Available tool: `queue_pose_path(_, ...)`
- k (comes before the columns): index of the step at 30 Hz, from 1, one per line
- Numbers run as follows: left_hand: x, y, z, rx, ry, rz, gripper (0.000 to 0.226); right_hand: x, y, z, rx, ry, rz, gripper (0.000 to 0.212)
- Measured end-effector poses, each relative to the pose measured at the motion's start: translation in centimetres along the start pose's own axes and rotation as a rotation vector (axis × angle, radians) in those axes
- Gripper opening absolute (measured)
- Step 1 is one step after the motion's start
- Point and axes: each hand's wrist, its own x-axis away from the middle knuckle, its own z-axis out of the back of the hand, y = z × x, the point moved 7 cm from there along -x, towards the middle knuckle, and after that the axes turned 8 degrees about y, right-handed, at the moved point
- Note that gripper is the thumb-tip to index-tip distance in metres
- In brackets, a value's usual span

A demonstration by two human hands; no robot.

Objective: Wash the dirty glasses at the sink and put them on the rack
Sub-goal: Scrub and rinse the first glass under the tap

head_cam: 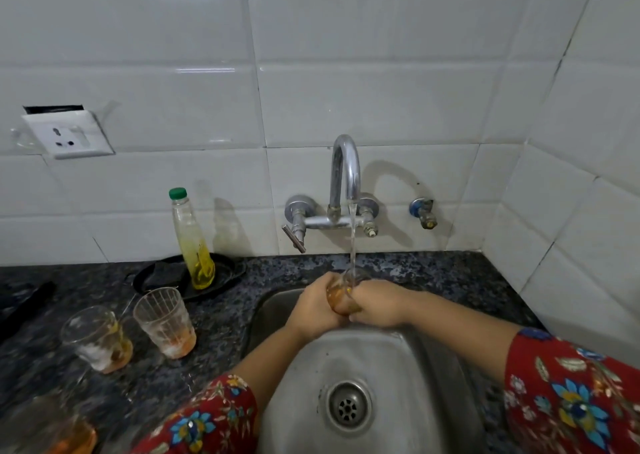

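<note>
Left hand (317,310) fingers are wrapped around the left side of a glass (343,292); right hand (375,303) fingers are closed on its right side, so both hands grip the one glass between them. The glass is held tilted over the back of the steel sink (408,367), its mouth directly under the water stream (352,242) running from the wall tap (344,173). Orange-tinted liquid shows inside the held glass. Both forearms extend over the basin, with red floral sleeves (571,394) at the frame's lower edge. On the dark stone counter (433,270) left of the sink stand two dirty glasses (164,322), upright, near each other, orange residue at the bottoms. Behind them a green-capped bottle (192,242) of yellow liquid stands on a black tray (225,277). A blurred orange-stained glass (52,426) sits at the lower left corner.
</note>
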Motion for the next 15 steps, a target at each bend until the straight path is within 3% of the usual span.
queue_pose_path(3,-0.5,0.7,0.4,-0.147,-0.15,-0.091,0.055,1.1,-0.6,2.0,0.211,0.235,0.283,0.007)
queue_pose_path(5,-0.5,1.5,0.7,-0.088,-0.111,-0.098,0.048,0.6,-0.1,2.0,0.139,0.127,0.12,0.015)
queue_pose_path(7,-0.2,1.5,0.8,-0.131,0.034,-0.086,0.051,-0.4,0.2,0.1,-0.111,-0.08,-0.153,0.015)
queue_pose_path(9,0.0,1.2,0.9,-0.128,0.147,-0.087,0.053,-1.2,0.3,-0.6,-0.292,-0.102,-0.229,0.014)
queue_pose_path(11,-0.4,1.4,1.0,-0.022,0.058,-0.068,0.055,-0.7,0.7,0.1,-0.162,-0.017,-0.145,0.019)
queue_pose_path(13,-0.8,1.6,0.9,0.009,-0.122,-0.091,0.057,0.1,0.6,1.3,0.168,0.111,0.076,0.021)
queue_pose_path(15,-1.0,1.7,0.6,-0.028,-0.157,-0.099,0.052,0.3,0.6,1.0,0.224,0.083,0.081,0.021)
